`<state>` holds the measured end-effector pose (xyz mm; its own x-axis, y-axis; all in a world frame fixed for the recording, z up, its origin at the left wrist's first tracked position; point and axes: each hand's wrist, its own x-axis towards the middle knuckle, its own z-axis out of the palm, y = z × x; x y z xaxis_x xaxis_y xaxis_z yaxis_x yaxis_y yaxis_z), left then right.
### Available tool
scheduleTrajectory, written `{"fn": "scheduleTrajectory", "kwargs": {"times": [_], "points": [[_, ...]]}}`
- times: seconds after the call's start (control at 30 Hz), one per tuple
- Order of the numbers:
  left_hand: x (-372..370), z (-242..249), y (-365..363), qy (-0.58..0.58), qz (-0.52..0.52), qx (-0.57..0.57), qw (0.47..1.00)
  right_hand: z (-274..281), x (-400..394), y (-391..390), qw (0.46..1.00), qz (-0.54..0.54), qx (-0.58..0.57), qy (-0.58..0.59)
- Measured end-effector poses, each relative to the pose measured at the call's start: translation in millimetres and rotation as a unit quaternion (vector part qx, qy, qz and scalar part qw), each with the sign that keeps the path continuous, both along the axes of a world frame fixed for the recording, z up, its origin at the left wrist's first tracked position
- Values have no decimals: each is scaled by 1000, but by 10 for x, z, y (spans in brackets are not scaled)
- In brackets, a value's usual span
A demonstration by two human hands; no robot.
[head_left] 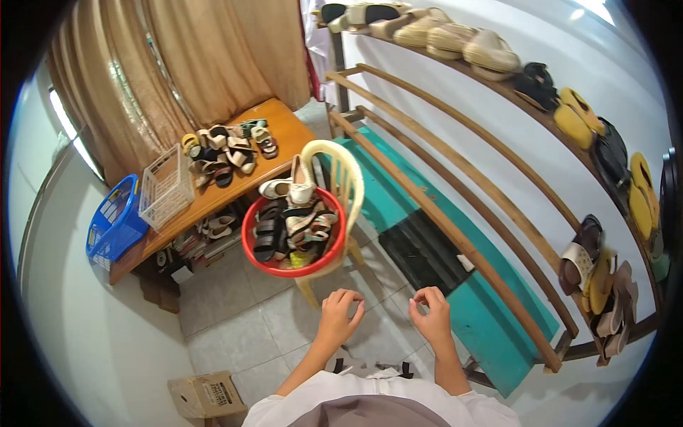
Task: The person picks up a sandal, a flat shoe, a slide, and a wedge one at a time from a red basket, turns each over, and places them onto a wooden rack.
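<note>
Both of my hands are raised in front of my body, above the tiled floor. My left hand (341, 317) has its fingers curled round toward the thumb in a loose ring, with nothing in it. A similar curl shapes my right hand (432, 316), also holding nothing. Nearest to my left hand is a red basin (274, 269) heaped with sandals and shoes, resting on a cream plastic chair (351, 167). White flats (302, 191) lie on top of the heap, and black strappy sandals (267, 231) fill its left side. Neither hand touches the basin.
A wooden rack (455, 235) curves along the right wall, with several shoes on its top rail and lower right end. Behind it lies a teal board (498, 334). A wooden table (281, 132) bears sandals, a white basket (165, 186) and a blue basket (117, 220). A cardboard box (206, 396) stands lower left.
</note>
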<state>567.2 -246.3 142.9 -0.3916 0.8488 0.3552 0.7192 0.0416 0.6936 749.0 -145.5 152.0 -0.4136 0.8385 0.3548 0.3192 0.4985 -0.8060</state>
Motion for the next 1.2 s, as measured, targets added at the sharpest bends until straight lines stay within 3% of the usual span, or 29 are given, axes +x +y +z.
{"fn": "scheduleTrajectory", "kwargs": {"times": [0.3,0.6,0.77,0.83,0.9,0.93,0.97,1.2], "points": [[-1645,-207,-803,42,128,-13,991,-22,-1476,-449,994,112,2,4],[-2192,-293,-1007,-17,158,10,987,-41,-2303,-342,991,134,-2,-12],[-2379,-411,-1004,-32,159,7,987,-421,-2897,93,986,162,-30,5],[-2501,-445,-981,-30,178,3,984,-803,-3187,404,966,165,-195,51],[-2648,-467,-926,-27,205,-4,978,-911,-3473,748,881,144,-445,71],[-2726,-472,-882,-21,218,-7,976,-1026,-3616,941,859,132,-491,63],[-2810,-464,-830,-14,230,-10,973,-1160,-3762,1120,841,123,-519,85],[-3365,-261,-183,-17,238,0,971,-1740,-4591,2003,873,42,-484,44]]}}
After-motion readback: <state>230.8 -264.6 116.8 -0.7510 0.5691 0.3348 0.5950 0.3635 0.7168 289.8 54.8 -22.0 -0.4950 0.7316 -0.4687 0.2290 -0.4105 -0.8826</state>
